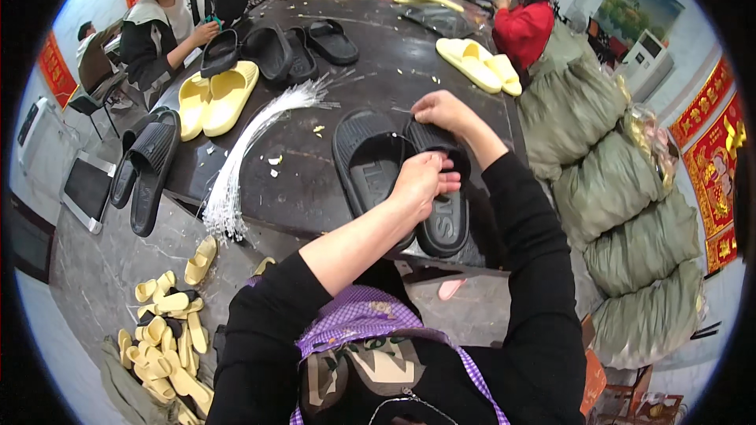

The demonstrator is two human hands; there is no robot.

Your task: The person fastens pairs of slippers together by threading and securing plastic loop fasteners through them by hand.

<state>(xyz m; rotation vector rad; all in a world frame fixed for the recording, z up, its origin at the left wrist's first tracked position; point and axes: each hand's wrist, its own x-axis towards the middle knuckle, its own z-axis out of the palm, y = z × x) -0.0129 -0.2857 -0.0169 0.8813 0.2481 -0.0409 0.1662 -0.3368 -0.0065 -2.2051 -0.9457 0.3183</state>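
Both hands meet at a black slipper (446,224). The left hand (420,183) lies across its strap opening, fingers loosely curled and partly open by the strap's edge; whether they grip it cannot be told. The right hand (447,112) bends down at the far, toe end, thumb and forefinger nearly meeting; anything thin pinched between them is too small to make out. Handling the strap well seems to call for the left hand to steady the slipper while the right fingertips make small, careful movements, without tugging the strap out of shape. The slipper rests sole down, heel near, on a dark table (303,181), just right of its black mate (366,177). Farther left, a bundle of thin white strands (244,157) reaches the table's near edge; beyond it are a yellow pair (228,102) and several black slippers (272,55). Another yellow pair (472,63) lies toward the far right. On the floor, a heap of yellow slippers (161,346) is near left, and grey-green sacks (622,189) line the right.
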